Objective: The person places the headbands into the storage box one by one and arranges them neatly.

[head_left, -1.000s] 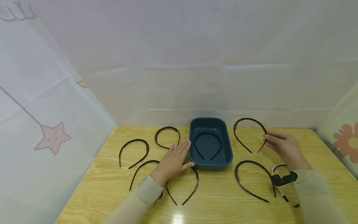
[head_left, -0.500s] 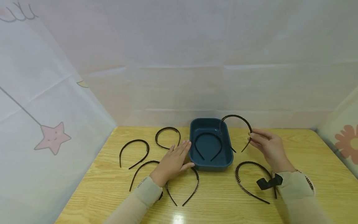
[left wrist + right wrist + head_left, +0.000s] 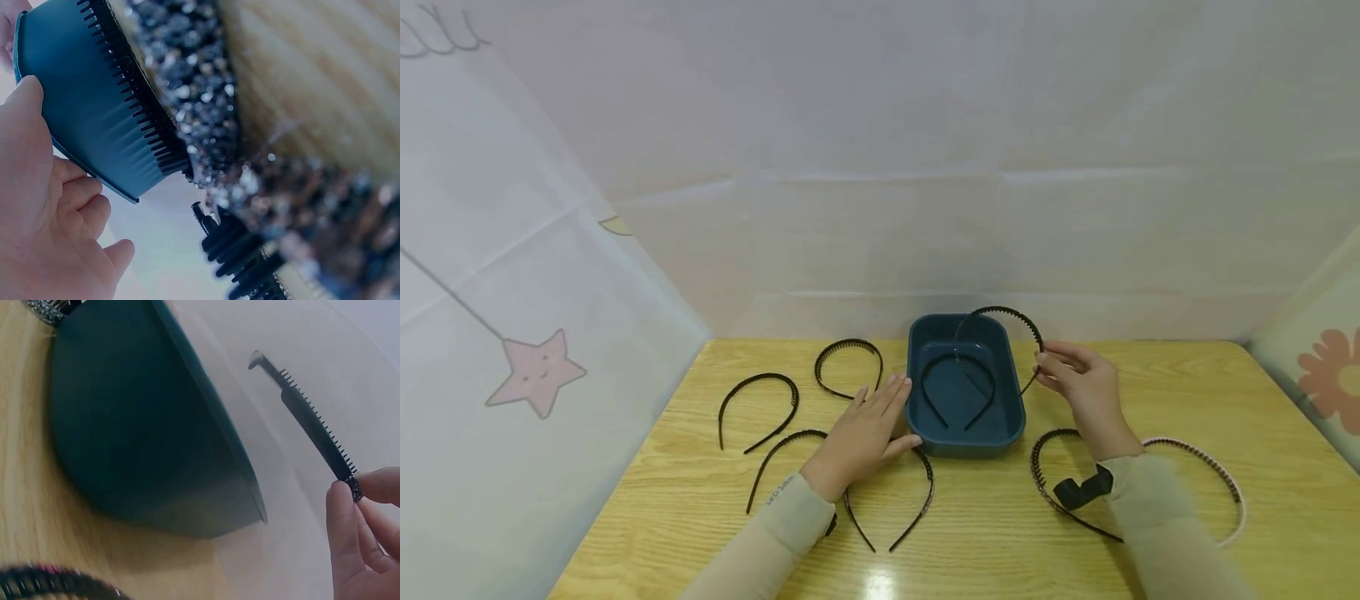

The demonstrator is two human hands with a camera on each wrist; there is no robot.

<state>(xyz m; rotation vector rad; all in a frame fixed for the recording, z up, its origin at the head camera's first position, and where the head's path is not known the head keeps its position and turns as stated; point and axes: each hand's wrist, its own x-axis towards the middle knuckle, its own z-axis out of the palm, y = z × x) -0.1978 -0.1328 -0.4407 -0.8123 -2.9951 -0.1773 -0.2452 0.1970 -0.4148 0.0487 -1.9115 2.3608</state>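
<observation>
My right hand [image 3: 1084,392] pinches one leg of a black toothed headband [image 3: 1000,310] between thumb and fingers. The band's arch stands over the right side of a dark blue bin [image 3: 966,450], above the rim. In the right wrist view the headband [image 3: 315,434] is seen edge-on beside the bin's wall [image 3: 144,437]. Inside the bin lies another black headband [image 3: 957,358]. My left hand [image 3: 861,433] rests at the bin's left rim, fingers extended and thumb at the front corner. The left wrist view has its thumb [image 3: 28,97] on the rim.
Left of the bin lie several black headbands, among them one at the far left [image 3: 760,377] and one behind my left hand [image 3: 850,342]. A glittery one [image 3: 928,479] lies in front. On the right, a black headband [image 3: 1037,467] and a pink one [image 3: 1206,457] lie partly under my sleeve.
My right hand has carried the headband leftward, from beside the bin to over its right side. The pink headband has come more into view. My left hand has stayed in place.
</observation>
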